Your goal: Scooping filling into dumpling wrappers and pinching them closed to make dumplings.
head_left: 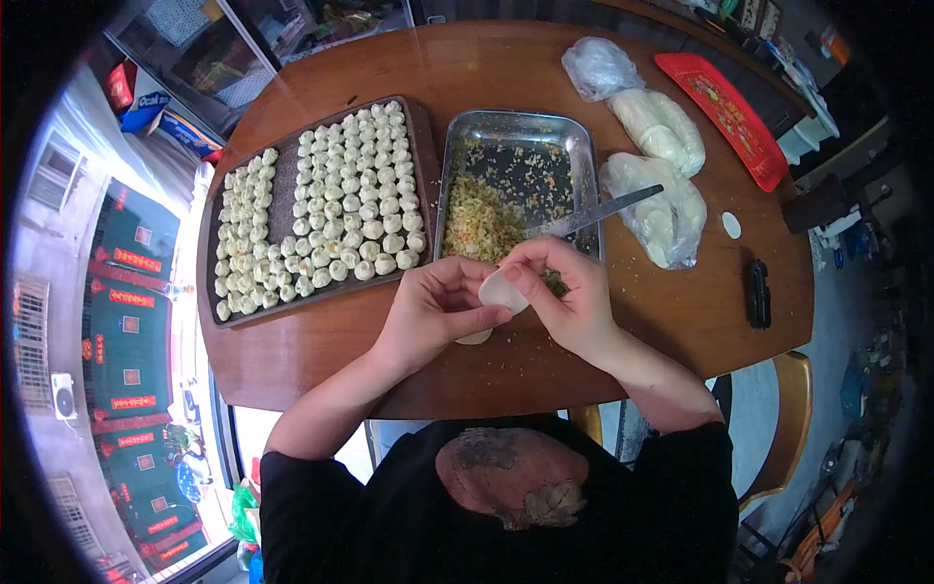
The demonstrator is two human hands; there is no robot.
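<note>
My left hand [428, 304] and my right hand [576, 300] meet at the near edge of a metal tray [595, 175]. Between them they pinch a round white dumpling wrapper [500, 291], tilted up off the table. Whether any filling lies in its fold cannot be made out. A second wrapper [475, 338] lies on the table, partly hidden beneath my left hand. Chopped vegetable filling [479, 216] is heaped at the left of the metal tray, with scraps spread over its bottom. A flat metal blade [615, 205] rests across the tray's right rim, its near end behind my right hand.
Left on the wooden table [321, 365] stands a dark baking tray [284, 185] filled with rows of dumplings. To the right are plastic bags of wrappers [662, 209], a loose wrapper [731, 225], a red tray [725, 117] and a black object [758, 294]. A wooden chair [793, 419] stands near right.
</note>
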